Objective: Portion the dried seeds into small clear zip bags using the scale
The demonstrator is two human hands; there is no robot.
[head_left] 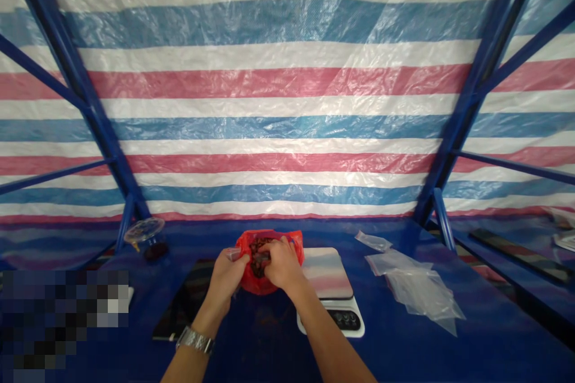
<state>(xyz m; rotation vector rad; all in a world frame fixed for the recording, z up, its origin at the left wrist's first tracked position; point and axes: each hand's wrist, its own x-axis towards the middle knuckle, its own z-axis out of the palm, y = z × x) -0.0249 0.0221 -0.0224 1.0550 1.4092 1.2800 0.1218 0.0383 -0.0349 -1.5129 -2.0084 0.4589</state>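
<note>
A red plastic bag (263, 288) stands with its mouth open on the blue table, and many small dark brown pieces (257, 264), like beans or nuts, lie inside. My left hand (227, 275) is at the bag's left rim, thumb pressed against the fingers. A bit of clear plastic (233, 253), apparently a small bag, shows in its grip. My right hand (284, 264) reaches over the right rim, its bent fingers down among the brown pieces. What those fingertips pinch is too small to make out. Just right of the red bag is a white digital scale (327, 275) with a steel plate.
Clear flat plastic bags (417, 284) lie in a loose pile at the right. A dark flat panel (186, 299) rests left of my left hand. Farther left stands a clear dish-topped object (144, 230). Blue metal posts (453, 108) frame a striped tarp (278, 84) behind the table.
</note>
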